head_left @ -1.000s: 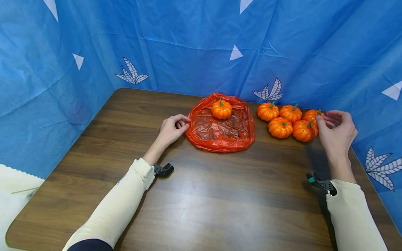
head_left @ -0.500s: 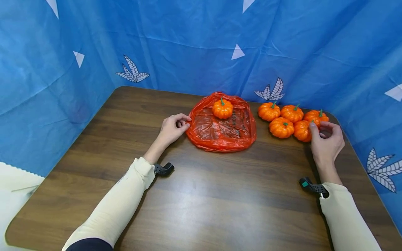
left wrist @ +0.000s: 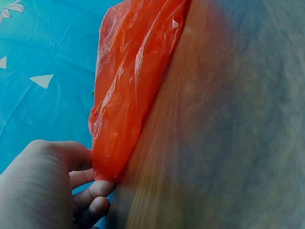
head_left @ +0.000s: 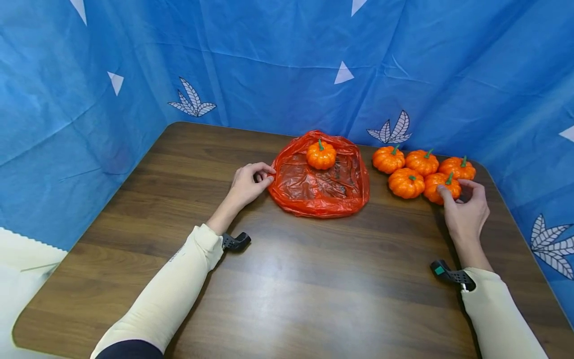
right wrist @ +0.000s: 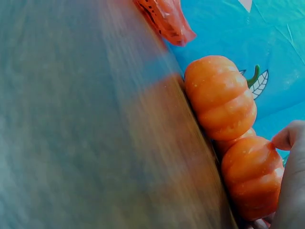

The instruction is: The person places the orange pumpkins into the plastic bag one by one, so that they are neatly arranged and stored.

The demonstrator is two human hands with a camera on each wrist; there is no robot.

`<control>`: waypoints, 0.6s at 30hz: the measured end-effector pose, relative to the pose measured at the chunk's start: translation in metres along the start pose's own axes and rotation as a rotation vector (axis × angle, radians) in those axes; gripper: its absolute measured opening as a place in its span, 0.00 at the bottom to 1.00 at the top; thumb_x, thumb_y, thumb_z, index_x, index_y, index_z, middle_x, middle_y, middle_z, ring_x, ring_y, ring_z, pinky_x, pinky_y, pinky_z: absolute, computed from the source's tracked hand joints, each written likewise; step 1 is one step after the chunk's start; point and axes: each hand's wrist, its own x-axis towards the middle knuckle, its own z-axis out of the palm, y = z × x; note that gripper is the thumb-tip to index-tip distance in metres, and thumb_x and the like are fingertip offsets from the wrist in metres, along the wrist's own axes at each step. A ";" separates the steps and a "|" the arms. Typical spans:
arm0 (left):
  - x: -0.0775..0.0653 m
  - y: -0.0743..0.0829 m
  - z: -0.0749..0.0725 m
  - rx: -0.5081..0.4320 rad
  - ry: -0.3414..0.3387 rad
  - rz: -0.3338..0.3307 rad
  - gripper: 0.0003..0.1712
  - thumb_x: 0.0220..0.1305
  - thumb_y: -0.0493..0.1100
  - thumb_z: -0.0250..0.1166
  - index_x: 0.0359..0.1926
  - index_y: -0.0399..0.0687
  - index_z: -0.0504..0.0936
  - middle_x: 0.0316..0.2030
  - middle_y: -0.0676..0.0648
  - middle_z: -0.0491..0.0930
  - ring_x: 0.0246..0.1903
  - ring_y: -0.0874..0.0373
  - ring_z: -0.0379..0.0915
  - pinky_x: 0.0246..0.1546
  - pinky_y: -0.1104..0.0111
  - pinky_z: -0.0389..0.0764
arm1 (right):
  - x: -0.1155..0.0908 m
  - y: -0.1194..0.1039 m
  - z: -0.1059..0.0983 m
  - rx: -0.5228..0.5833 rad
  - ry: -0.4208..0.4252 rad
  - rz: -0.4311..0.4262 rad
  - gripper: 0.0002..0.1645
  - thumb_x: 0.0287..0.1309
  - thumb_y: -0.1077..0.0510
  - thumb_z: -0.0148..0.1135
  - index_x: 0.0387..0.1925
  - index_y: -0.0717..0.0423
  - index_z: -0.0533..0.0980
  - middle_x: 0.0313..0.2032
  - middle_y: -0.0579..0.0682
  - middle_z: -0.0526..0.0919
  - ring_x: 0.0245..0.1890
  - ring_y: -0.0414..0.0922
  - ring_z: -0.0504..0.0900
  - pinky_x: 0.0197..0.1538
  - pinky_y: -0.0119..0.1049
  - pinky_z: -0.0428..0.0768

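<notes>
My left hand point(head_left: 252, 182) pinches the left edge of a red plastic bag point(head_left: 319, 208), which lies with its mouth spread wide on the table. In the left wrist view, thumb and fingers meet at the corner of the bag point(left wrist: 128, 95). One small orange pumpkin point(head_left: 321, 155) with a green stem sits inside, toward the back. On the right, my right hand point(head_left: 467, 212) holds the front right pumpkin point(head_left: 437, 188) of a cluster, thumb on its near side and fingers round its right side. The right wrist view shows this pumpkin point(right wrist: 252, 176) partly behind the hand.
Several other pumpkins stand close together: one front left point(head_left: 405, 183), and a back row with a left one point(head_left: 388, 159), a middle one point(head_left: 422, 162) and a right one point(head_left: 457, 168). A blue patterned cloth point(head_left: 278, 65) hangs behind the wooden table point(head_left: 287, 279).
My right hand has come down and left from beside the back right pumpkin to the front right one and taken hold of it. My left hand stays at the bag's edge.
</notes>
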 end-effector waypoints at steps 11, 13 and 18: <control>-0.001 -0.001 0.000 0.002 0.002 0.008 0.07 0.68 0.40 0.70 0.45 0.49 0.90 0.31 0.48 0.81 0.33 0.54 0.73 0.39 0.65 0.70 | -0.002 0.000 -0.001 -0.078 -0.086 -0.062 0.38 0.64 0.47 0.64 0.71 0.57 0.68 0.63 0.57 0.77 0.55 0.47 0.71 0.50 0.23 0.60; 0.000 -0.001 0.000 0.003 0.003 0.010 0.07 0.67 0.40 0.70 0.45 0.48 0.90 0.31 0.48 0.81 0.33 0.54 0.73 0.39 0.65 0.70 | -0.002 -0.001 -0.001 -0.072 -0.084 -0.052 0.39 0.63 0.47 0.64 0.71 0.57 0.68 0.63 0.56 0.77 0.54 0.46 0.71 0.49 0.22 0.61; 0.000 -0.002 0.001 0.007 0.000 0.015 0.07 0.67 0.41 0.70 0.45 0.49 0.90 0.31 0.48 0.81 0.32 0.54 0.73 0.38 0.65 0.70 | -0.004 -0.004 -0.001 -0.049 -0.064 -0.009 0.39 0.62 0.45 0.65 0.72 0.54 0.69 0.65 0.55 0.76 0.58 0.44 0.72 0.52 0.22 0.67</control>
